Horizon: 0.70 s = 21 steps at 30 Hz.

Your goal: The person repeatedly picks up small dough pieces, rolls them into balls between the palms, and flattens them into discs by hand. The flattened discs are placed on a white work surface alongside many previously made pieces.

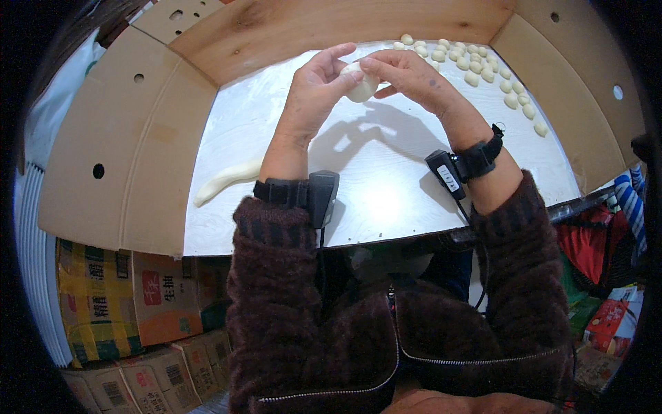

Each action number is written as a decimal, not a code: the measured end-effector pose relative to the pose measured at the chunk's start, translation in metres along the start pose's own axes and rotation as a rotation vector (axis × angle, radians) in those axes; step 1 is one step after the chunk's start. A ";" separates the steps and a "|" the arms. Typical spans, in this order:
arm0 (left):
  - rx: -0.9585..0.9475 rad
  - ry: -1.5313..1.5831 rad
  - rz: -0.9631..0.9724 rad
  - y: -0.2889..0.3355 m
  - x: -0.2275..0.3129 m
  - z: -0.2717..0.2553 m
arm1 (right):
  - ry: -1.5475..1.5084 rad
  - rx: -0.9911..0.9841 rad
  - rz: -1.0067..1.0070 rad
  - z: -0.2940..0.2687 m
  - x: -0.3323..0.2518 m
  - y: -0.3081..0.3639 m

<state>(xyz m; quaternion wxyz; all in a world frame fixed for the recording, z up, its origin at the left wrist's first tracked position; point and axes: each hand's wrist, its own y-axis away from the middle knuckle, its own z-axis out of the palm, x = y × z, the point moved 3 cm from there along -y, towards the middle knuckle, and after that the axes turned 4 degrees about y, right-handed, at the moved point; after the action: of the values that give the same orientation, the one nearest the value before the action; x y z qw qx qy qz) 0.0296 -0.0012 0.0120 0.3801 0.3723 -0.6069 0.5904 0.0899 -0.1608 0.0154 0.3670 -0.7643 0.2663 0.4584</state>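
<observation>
Above the far middle of the white work board, both my hands hold a pale, rounded piece of dough (363, 90). My left hand (314, 90) grips its left side with the thumb across the front and the index finger stretched out above. At the upper right edge, my right hand (414, 77) pinches it between thumb and fingers. A long dough roll (227, 181) lies on the board at the left, partly hidden behind my left forearm. Several small dough balls (476, 67) are spread over the far right of the board.
The white board (386, 200) has a wooden wall (331, 34) at the back and cardboard side panels (124, 145). Below on the left stand stacked cartons (165, 297). Bags and a red package (610, 321) lie at the lower right. Each wrist carries a strapped device with a cable.
</observation>
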 end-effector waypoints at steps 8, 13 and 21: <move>0.033 -0.021 -0.097 -0.002 -0.004 -0.001 | 0.135 0.031 -0.152 -0.004 0.002 -0.002; 0.049 0.037 -0.042 -0.003 -0.008 -0.009 | -0.034 0.079 -0.173 -0.002 -0.004 -0.001; 0.136 0.265 -0.095 -0.001 -0.007 -0.004 | -0.050 -0.031 -0.099 -0.004 0.003 -0.005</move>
<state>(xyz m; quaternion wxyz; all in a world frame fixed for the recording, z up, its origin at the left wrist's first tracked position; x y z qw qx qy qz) 0.0341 0.0028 0.0065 0.4583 0.3443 -0.4917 0.6555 0.0968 -0.1617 0.0153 0.3840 -0.7706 0.2118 0.4625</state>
